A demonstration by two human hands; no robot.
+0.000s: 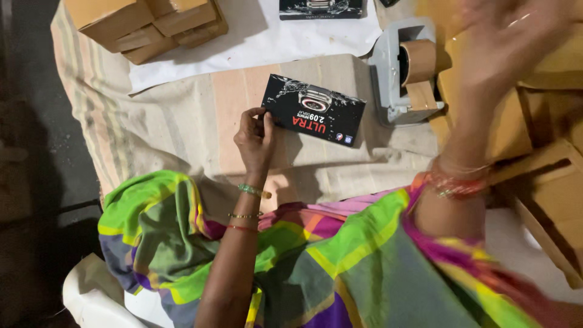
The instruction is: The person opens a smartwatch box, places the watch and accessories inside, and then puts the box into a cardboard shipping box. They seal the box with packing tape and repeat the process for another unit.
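The black product box [314,109] is a flat glossy rectangle with a watch picture and red and white lettering, lying tilted on the striped cloth [182,121] before the person. The left hand [255,138] pinches its near left corner, fingers closed on the edge. The right hand [507,36] is raised and blurred near the tape dispenser [401,70], holding nothing; whether its fingers are spread I cannot tell. Closed brown cardboard boxes [146,24] are stacked at the far left; their contents are hidden.
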